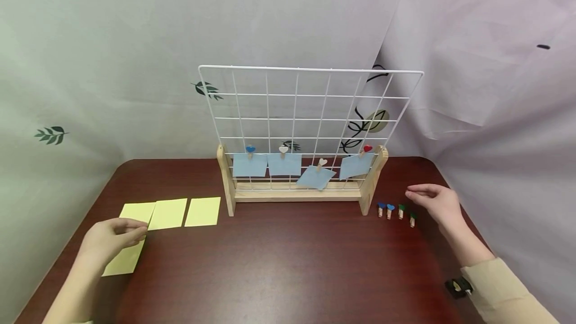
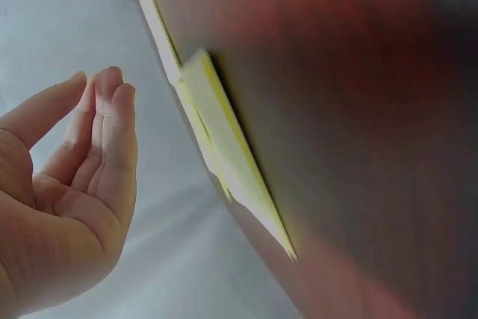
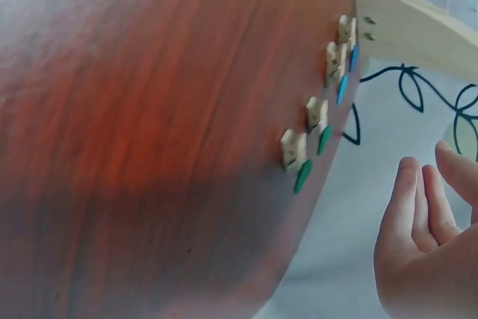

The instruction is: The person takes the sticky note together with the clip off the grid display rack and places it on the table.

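Note:
A white wire grid (image 1: 310, 69) stands in a wooden base (image 1: 297, 195) at the back of the table. Several blue notes (image 1: 284, 164) hang on its lowest row from heart-topped pegs; one (image 1: 316, 178) hangs tilted. My left hand (image 1: 135, 231) hovers with relaxed fingers over a yellow note (image 1: 123, 260); in the left wrist view the hand (image 2: 82, 155) holds nothing beside that note (image 2: 231, 162). My right hand (image 1: 432, 199) is open, just right of several small pegs (image 1: 396, 210), two blue and two green. The right wrist view shows the hand (image 3: 426, 244) apart from the pegs (image 3: 317, 119).
Three more yellow notes (image 1: 167, 213) lie in a row left of the stand. The dark red table (image 1: 288, 264) has rounded far corners. Pale cloth with leaf prints (image 1: 51, 135) hangs behind and to both sides. A dark device (image 1: 458, 287) sits at my right wrist.

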Available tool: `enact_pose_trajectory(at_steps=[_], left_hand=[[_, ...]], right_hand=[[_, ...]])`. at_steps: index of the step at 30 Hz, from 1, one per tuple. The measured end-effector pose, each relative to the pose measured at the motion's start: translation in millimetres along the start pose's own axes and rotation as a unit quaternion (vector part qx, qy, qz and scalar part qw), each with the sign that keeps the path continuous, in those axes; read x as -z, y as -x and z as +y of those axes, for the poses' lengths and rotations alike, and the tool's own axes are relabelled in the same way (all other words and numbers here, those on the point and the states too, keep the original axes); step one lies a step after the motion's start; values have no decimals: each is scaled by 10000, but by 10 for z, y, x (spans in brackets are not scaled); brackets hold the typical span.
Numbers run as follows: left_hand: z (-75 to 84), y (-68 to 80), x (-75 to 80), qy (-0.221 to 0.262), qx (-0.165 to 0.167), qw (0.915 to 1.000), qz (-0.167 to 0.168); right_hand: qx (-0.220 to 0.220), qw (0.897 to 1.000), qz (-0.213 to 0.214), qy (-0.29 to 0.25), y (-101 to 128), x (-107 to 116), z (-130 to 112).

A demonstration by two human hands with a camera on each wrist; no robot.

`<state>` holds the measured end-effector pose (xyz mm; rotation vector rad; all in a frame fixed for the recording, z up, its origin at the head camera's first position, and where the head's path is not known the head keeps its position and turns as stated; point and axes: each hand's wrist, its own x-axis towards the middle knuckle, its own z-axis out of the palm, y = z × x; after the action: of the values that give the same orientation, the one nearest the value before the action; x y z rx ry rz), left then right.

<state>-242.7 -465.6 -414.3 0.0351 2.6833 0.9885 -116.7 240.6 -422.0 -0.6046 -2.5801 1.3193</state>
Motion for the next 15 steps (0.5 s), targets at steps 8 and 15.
enact_pose_trajectory(at_steps=[8,15], left_hand=[[252,-59,-237,106,-421,9988,210],[484,-125,-427,801,-697,9942,174]], right_hand=[[43,9996,-244,-120,62,-64,-185],[274,9988,-364,-187,110,-147,-325]])
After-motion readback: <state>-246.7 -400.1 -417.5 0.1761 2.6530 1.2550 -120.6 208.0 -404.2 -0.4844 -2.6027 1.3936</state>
